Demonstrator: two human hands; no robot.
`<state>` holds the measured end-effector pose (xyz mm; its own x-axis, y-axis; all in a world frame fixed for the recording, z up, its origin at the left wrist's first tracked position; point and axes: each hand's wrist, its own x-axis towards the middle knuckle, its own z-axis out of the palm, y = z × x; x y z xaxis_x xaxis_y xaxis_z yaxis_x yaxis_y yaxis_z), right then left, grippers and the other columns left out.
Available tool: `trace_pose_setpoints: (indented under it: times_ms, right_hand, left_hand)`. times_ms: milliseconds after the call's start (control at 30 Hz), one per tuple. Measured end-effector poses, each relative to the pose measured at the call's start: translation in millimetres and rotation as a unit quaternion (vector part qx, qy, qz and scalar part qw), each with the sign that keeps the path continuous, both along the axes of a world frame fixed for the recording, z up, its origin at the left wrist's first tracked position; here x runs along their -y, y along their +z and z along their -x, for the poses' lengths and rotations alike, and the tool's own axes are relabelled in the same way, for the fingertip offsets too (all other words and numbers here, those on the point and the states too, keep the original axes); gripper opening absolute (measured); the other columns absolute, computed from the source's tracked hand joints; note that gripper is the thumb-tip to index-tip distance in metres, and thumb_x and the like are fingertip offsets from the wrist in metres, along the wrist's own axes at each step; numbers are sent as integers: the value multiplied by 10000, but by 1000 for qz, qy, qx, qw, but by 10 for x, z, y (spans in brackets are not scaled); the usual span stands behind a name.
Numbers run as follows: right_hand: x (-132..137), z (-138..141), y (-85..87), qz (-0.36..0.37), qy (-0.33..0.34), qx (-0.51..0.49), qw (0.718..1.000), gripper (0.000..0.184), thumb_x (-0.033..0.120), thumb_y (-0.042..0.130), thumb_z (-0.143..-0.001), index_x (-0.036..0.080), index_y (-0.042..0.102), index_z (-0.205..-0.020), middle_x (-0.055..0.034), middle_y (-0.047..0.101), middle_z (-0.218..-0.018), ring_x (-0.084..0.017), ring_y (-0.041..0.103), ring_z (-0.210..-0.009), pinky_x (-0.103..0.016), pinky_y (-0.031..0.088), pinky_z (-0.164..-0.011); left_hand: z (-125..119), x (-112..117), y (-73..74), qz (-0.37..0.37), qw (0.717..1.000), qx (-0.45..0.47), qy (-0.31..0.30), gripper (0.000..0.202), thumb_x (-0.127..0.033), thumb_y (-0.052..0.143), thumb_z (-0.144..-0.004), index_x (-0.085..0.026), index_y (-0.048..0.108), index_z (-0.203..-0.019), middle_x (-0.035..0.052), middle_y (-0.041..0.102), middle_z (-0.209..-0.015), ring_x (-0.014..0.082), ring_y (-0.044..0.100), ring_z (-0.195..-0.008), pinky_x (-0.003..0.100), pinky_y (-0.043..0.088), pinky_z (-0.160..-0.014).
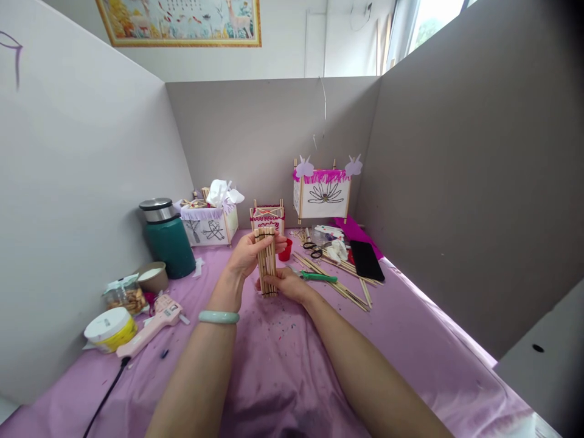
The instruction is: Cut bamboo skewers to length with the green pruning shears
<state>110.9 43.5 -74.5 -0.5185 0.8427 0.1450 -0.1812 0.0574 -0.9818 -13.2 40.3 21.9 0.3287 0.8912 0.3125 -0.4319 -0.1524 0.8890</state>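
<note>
pinched grip: left hand [244, 255] holds the upper stick bundle [267, 261], right hand [285, 285] its lower end, upright. red cup [285, 250] stands just behind; green-handled tool [319, 277] lies right.

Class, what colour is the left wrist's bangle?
The bangle is pale green, best seen in the head view.

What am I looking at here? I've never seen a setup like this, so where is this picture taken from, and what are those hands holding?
This is one picture from a camera worn on a person's head, looking forward and down, so those arms are the wearer's own. No machine is involved. The left hand and right hand together hold a bundle of wooden sticks upright. On the lilac cloth lie a pink glue gun, scissors and loose sticks. Behind them stands a square paper lantern.
</note>
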Motion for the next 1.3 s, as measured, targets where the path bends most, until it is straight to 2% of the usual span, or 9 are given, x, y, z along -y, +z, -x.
trace_pose_setpoints:
  times_ms: [133, 400, 533, 800, 1067, 1233, 1300]
  right_hand:
    - [-7, -3, -9, 4, 4, -2, 1000, 442, 508, 739, -645, 115, 716, -845, -93, 715, -829, -211, 656, -766, -392, 487, -809]
    - [-16, -12, -1, -8, 13, 4, 1000, 422, 501, 731, -658, 115, 716, -830, -95, 714, -835, -211, 655, -771, -392, 484, -814]
    - [-16, -1, -9, 6, 6, -6, 1000, 402, 481, 738, -653, 121, 711, -830, -93, 717, -830, -220, 660, -776, -400, 491, -806]
    - [-34, 24, -53, 6, -2, -22, 1000, 405, 479, 741, -642, 119, 698, -822, -89, 711, -797, -226, 664, -750, -411, 498, -784]
    - [-11, 6, -31, -3, -3, -4, 1000, 428, 504, 729, -648, 120, 708, -837, -92, 718, -826, -216, 662, -772, -392, 488, -809]
    - [4, 4, 9, 3, -3, -3, 1000, 444, 518, 741, -639, 120, 713, -833, -94, 719, -823, -219, 663, -782, -392, 486, -816]
    - [2, 4, 13, 3, -2, -3, 1000, 452, 525, 744, -635, 118, 713, -830, -95, 719, -823, -224, 665, -791, -393, 485, -818]
  left_hand:
    - [29, -19, 4, 9, 1000, -6, -5, 317, -227, 771, -673, -77, 652, -925, 169, 725, -917, 305, 693, -895, 505, 499, -918]
    - [-5, -29, -29, 11, 1000, -1, 11, 340, -252, 770, -668, -96, 648, -944, 131, 733, -871, 254, 711, -774, 438, 549, -831]
    - [8, -31, -31, 6, 1000, -8, 17, 378, -250, 778, -668, -104, 631, -983, 135, 732, -895, 256, 709, -820, 439, 535, -863]
    - [-50, -65, -11, 5, 997, 0, 75, 308, -210, 811, -608, -98, 643, -840, 125, 737, -865, 243, 710, -784, 436, 543, -857]
    - [-40, -48, 17, 4, 999, -8, 45, 309, -210, 803, -618, -91, 664, -867, 132, 733, -875, 256, 708, -804, 422, 556, -816]
    - [21, -47, 32, -4, 1000, -24, 15, 313, -233, 786, -648, -95, 671, -903, 148, 727, -929, 278, 700, -864, 445, 536, -850]
    - [27, -60, 36, -5, 1000, -23, 21, 316, -242, 789, -644, -94, 675, -898, 147, 727, -922, 280, 699, -864, 445, 534, -853]
